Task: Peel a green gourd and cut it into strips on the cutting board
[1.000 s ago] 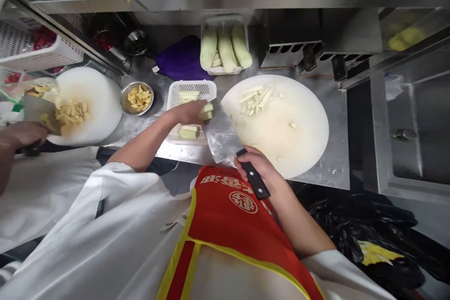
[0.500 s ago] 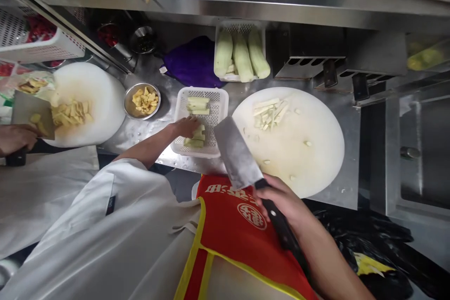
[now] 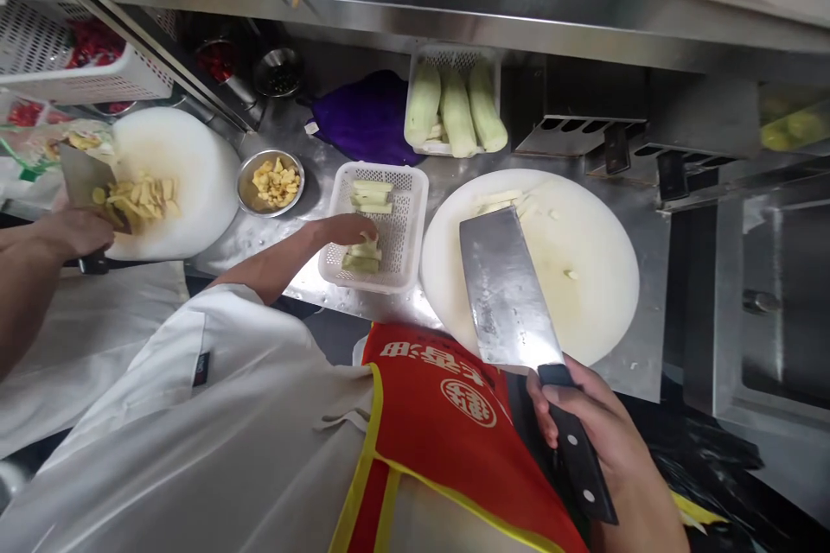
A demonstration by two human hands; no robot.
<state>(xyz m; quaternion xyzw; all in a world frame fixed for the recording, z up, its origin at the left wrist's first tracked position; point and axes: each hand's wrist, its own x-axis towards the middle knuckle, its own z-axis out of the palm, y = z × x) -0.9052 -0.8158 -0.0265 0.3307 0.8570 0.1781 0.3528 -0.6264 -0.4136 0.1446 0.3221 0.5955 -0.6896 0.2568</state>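
Note:
My right hand (image 3: 596,428) is closed round the black handle of a cleaver (image 3: 506,285), whose broad blade lies over the near left part of the round white cutting board (image 3: 596,311). Pale vegetable strips (image 3: 499,200) lie at the board's far edge, partly hidden by the blade. My left hand (image 3: 343,232) reaches into the small white perforated basket (image 3: 411,216), fingers bent down on a stack of pale green vegetable pieces (image 3: 361,257). More cut pieces (image 3: 372,194) lie at the basket's far end.
A white basket of peeled gourds (image 3: 457,108) stands behind, beside a purple cloth (image 3: 367,117). A metal bowl of yellow slices (image 3: 271,181) sits left. Another person's hand (image 3: 74,233) holds a cleaver on a second white board (image 3: 194,190). A sink (image 3: 771,302) is at right.
My left hand carried pieces down into the small basket and now rests on the near stack. My right hand swung the cleaver rightward over the cutting board, nearer me.

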